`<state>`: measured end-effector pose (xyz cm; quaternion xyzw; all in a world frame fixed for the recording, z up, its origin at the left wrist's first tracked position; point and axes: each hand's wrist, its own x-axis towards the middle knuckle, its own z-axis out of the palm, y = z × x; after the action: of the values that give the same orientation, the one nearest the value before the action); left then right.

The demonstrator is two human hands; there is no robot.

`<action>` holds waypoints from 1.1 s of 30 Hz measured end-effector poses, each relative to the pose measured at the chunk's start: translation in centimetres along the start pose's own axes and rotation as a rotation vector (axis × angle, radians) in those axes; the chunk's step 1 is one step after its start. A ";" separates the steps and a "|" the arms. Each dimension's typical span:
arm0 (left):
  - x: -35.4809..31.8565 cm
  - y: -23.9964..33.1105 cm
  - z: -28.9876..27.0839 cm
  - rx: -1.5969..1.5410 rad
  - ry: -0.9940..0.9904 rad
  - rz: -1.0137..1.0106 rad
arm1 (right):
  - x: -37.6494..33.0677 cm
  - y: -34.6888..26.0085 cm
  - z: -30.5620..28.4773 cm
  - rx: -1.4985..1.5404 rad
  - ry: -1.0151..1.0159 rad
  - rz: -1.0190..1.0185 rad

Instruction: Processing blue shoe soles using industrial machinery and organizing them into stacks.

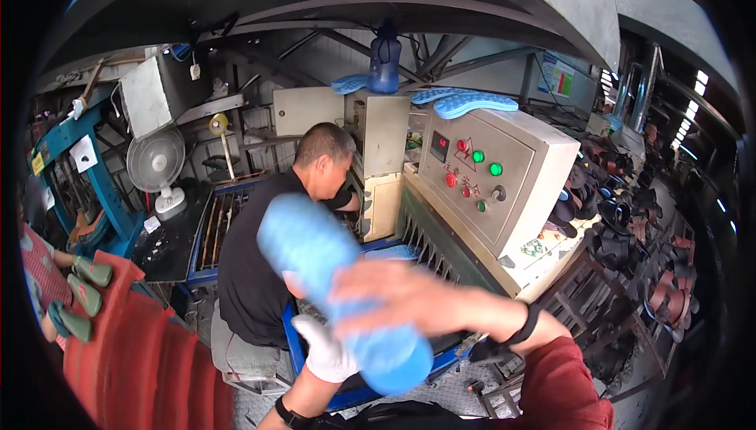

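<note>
A light-blue, sole-shaped piece (311, 241), blurred, is held up aslant in the centre of the frame, from left of centre down to the lower middle; whether it is one piece or two overlapping cannot be told. The bare right hand (398, 296), brought in from the lower right with a black wristband (526, 324) and a dark-red sleeve (563, 387), is laid across the piece's middle with its fingers extended; whether the piece is pinched there cannot be told through the blur. The left hand (324, 351), covered by a white knitted glove, is placed at the piece's lower left edge and partly hidden behind it, so its grip cannot be told either.

Behind, left of centre, a co-worker in a black short-sleeved shirt (256, 272) is seen seated on a grey padded seat (250, 355). Right of centre, a pale metal control box with red and green buttons (492, 182) is topped by bumpy blue sole-shaped pieces (476, 105). A translucent blue plastic bottle (384, 64) is seen at upper centre. At the left, a white round fan (156, 161) is stood above a red ridged surface (146, 351) in the lower left. Dark strapped sandals (622, 233) are crowded along the right.
</note>
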<state>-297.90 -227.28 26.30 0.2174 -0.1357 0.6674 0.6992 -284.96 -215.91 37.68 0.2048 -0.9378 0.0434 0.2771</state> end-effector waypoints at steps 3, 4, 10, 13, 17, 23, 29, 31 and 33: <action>-1.3 1.6 0.1 0.614 0.253 0.132 | 0.7 -1.5 5.0 0.181 0.005 0.007; -1.7 2.2 0.6 0.830 0.584 0.222 | 1.3 -1.1 5.6 0.287 -0.057 0.042; -2.7 11.1 1.6 0.310 0.226 0.558 | 3.6 8.9 -3.1 -0.008 -0.127 0.564; -3.9 12.9 2.6 0.348 0.135 0.537 | -0.5 20.1 -10.0 -1.330 -0.013 0.768; -2.9 12.0 1.8 0.291 0.172 0.477 | -8.0 26.7 -15.8 -1.369 -0.125 1.192; -1.6 9.7 0.4 0.271 -0.032 0.227 | -2.5 16.8 -11.0 -0.988 0.783 0.545; -3.4 8.7 -3.8 0.116 0.004 0.128 | 0.1 4.8 3.4 0.059 -0.060 0.008; -4.1 8.5 -3.7 0.110 0.004 0.152 | -0.1 3.9 4.9 0.255 -0.153 -0.004; -5.0 8.4 -3.0 0.299 0.202 0.202 | -0.7 4.4 5.8 0.498 -0.246 0.067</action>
<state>-306.88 -230.04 22.32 0.2360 0.0144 0.7652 0.5988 -289.19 -212.75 32.56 0.2394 -0.9310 0.2564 0.1009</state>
